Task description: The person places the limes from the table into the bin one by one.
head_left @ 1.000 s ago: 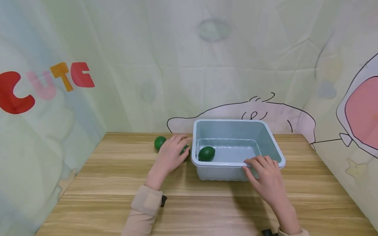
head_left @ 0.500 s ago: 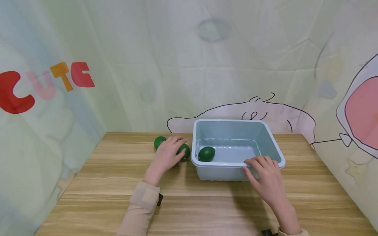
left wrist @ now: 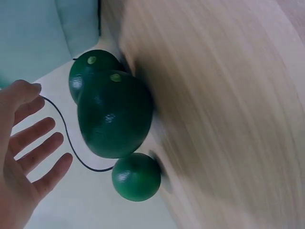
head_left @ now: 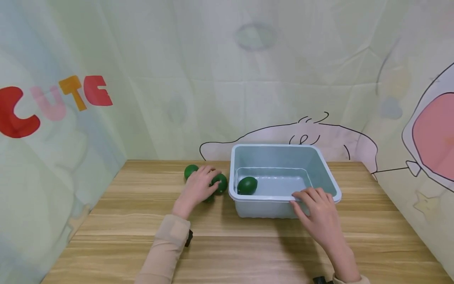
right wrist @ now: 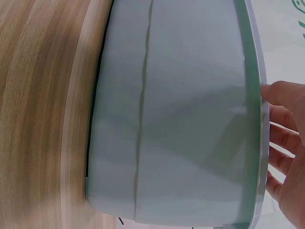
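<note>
My left hand hovers over a small group of glossy green limes left of the bin, its fingers loosely spread. Beside its fingertips shows one lime; another lime lies behind it, and a third lime is mostly hidden under the hand. The left wrist view has the nearest lime large, with the left hand's fingers apart from it. My right hand grips the near rim of a pale blue plastic bin, thumb outside and fingers over the edge. Inside the bin's left corner sits a lime.
The bin stands on a wood-grain table, near its back edge. A printed fabric backdrop with cartoon shapes and letters rises behind and along both sides.
My left hand has drawn slightly left and toward me, uncovering more of the limes under it. The right hand stays on the bin's rim, and the bin keeps its place.
</note>
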Tool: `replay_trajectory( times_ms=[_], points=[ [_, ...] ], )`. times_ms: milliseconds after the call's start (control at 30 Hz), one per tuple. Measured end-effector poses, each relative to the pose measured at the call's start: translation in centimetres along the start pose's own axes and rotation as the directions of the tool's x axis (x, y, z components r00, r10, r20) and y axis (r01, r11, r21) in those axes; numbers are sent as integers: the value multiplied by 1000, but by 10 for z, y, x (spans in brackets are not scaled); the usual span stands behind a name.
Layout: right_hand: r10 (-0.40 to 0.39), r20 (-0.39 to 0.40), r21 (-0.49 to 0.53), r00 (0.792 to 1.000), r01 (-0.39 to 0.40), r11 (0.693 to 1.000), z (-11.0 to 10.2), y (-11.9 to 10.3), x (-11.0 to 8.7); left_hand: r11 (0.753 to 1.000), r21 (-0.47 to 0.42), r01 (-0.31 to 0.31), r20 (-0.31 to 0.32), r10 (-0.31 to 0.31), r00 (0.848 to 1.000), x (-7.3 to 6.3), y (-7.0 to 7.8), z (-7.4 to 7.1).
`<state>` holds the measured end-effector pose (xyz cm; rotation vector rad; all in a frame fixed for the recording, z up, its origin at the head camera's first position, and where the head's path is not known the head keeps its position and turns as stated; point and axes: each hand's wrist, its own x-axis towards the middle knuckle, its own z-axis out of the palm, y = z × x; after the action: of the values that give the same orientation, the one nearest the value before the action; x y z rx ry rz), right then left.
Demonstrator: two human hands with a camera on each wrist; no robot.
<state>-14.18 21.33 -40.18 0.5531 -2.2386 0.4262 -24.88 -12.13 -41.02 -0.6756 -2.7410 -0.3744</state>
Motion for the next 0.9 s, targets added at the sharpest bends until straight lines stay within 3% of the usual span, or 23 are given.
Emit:
replay_trajectory(
  times_ms=[333,900],
  points=[
    [2,-4,7,1000,-2,1000,1,-1,1,999,3,36,77,-36,996,-3,-10,8],
    [11,-3,9,1000,-10,1000,1,0,1,998,15,57,134,-58,989,-11,-16,13]
  ],
)
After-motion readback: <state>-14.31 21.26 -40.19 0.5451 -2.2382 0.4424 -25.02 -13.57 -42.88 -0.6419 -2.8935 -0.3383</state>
